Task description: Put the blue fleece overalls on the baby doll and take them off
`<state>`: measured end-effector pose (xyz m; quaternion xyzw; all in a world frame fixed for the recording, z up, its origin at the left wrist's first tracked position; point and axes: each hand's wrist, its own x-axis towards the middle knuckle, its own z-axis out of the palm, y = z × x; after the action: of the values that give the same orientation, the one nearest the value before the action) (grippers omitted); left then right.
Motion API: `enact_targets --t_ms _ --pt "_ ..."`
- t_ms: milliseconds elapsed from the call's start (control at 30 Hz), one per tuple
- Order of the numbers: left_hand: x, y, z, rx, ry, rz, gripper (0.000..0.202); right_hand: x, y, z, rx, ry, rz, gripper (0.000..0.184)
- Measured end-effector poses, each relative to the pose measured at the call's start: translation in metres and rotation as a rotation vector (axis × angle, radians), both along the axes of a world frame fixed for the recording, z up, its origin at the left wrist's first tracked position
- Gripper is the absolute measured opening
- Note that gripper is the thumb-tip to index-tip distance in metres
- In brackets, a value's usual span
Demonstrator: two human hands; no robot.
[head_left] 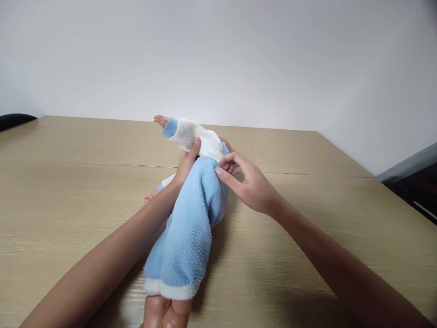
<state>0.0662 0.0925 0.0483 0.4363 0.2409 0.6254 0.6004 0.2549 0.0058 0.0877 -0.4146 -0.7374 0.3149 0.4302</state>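
A doll (167,313) lies on its side, its bare legs toward me and its upper body pointing away. It wears a fluffy white top (209,140) with blue cuffs and blue fleece pants (186,237) with a white hem. My left hand (187,159) is wrapped round the doll's front at the chest, thumb on the white top; its other fingers are hidden. At the waist, on the back side, my right hand (244,180) pinches the upper edge of the pants between thumb and fingers. Most of the doll's head is hidden behind the top.
The doll rests on a light wood-grain table (85,191) with a seam running across it. A pale wall (218,59) rises behind. Dark objects stand past the table at the left edge (17,120) and the right edge (414,187).
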Motion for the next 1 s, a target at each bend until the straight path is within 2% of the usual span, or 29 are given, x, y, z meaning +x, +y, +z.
enact_targets --t_ms 167,267,367,433,600,700,767,867,1000 --pt "0.009 -0.001 0.002 0.054 0.124 0.074 0.056 0.005 0.006 0.005 -0.245 0.216 0.123 0.032" --pt "0.012 -0.002 0.002 0.065 0.139 0.083 0.063 0.009 0.017 -0.002 -0.331 0.369 0.167 0.039" --pt "0.013 -0.002 0.002 0.047 0.163 0.086 0.066 0.010 0.027 -0.013 -0.374 0.412 0.182 0.045" --pt "0.015 -0.003 0.001 0.050 0.195 0.109 0.064 0.010 0.030 -0.023 -0.324 0.392 0.104 0.044" --pt "0.024 -0.002 0.000 0.108 0.311 0.175 0.062 0.020 0.021 -0.049 -0.071 0.267 -0.253 0.034" --pt "0.029 0.001 -0.001 0.138 0.361 0.176 0.062 0.036 0.004 -0.060 -0.054 0.211 -0.335 0.033" --pt "0.033 0.002 -0.001 0.141 0.415 0.186 0.061 0.050 -0.011 -0.065 -0.124 0.220 -0.316 0.037" --pt "0.040 0.000 -0.001 0.168 0.539 0.211 0.055 0.068 -0.031 -0.071 -0.308 0.285 -0.234 0.048" --pt "0.054 -0.005 -0.002 0.338 0.709 0.224 0.043 0.086 -0.038 -0.075 -0.637 0.521 -0.139 0.061"
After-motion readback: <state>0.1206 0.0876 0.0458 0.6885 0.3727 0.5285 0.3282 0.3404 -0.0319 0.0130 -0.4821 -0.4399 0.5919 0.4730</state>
